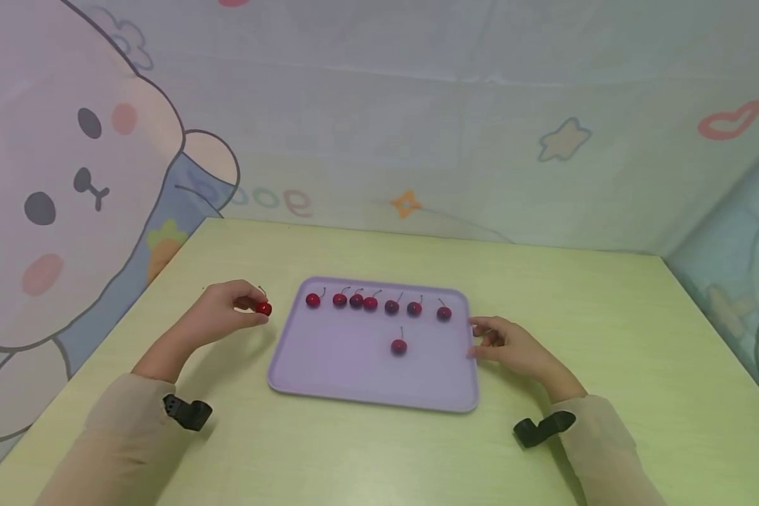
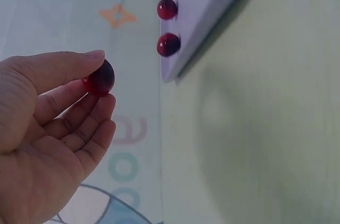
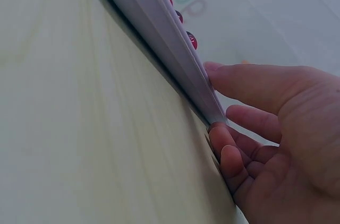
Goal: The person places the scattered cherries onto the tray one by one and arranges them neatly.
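Left of the tray, above the table, my left hand (image 1: 232,307) pinches a dark red cherry (image 2: 102,79) between thumb and fingertips. Its thin stem points up in the head view. The lilac tray (image 1: 348,365) lies flat with a row of several cherries (image 1: 370,303) along its far side, stems upward. One more cherry (image 1: 398,346) sits apart, nearer the tray's middle. At the tray's right edge, my right hand (image 1: 506,344) holds the rim, thumb against it and the other fingers curled by its outer side, as the right wrist view shows.
The pale yellow-green table (image 1: 379,457) carries the tray. Behind it hangs a cloth backdrop (image 1: 379,126) printed with a cartoon animal, stars and hearts. A small black device (image 1: 188,413) is worn at the left cuff, another black device (image 1: 544,429) at the right.
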`<control>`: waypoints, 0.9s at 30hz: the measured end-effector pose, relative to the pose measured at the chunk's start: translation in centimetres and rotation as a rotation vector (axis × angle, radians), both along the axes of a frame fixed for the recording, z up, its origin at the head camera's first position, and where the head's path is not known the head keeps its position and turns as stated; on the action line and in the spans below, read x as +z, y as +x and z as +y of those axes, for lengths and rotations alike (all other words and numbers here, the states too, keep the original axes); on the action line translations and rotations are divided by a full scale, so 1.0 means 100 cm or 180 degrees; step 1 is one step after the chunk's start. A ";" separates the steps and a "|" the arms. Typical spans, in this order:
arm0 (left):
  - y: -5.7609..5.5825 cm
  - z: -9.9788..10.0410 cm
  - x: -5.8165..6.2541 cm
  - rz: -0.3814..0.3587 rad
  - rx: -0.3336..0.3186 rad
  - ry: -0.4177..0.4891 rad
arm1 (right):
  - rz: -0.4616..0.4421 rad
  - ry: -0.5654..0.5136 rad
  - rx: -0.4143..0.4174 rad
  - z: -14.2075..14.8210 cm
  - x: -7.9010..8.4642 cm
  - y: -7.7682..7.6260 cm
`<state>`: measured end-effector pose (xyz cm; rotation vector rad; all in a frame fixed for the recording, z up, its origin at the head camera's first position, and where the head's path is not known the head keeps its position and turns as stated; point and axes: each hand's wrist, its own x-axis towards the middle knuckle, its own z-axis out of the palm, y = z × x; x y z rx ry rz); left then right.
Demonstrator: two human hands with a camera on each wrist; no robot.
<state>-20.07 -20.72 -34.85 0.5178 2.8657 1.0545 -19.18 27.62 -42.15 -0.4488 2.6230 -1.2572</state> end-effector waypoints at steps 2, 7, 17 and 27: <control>-0.003 0.008 0.001 0.0036 -0.0062 0.0030 | 0.0002 -0.0008 0.0002 0.000 0.000 0.000; -0.008 0.028 0.003 0.0102 -0.0196 0.0075 | 0.0006 -0.0019 0.0011 -0.001 -0.001 0.000; -0.013 0.059 0.007 0.0044 -0.0416 0.0163 | 0.0031 -0.0008 0.0007 -0.002 0.001 0.001; -0.016 0.080 0.004 0.0025 -0.0616 0.0264 | 0.0040 0.0017 0.0010 -0.001 0.001 0.001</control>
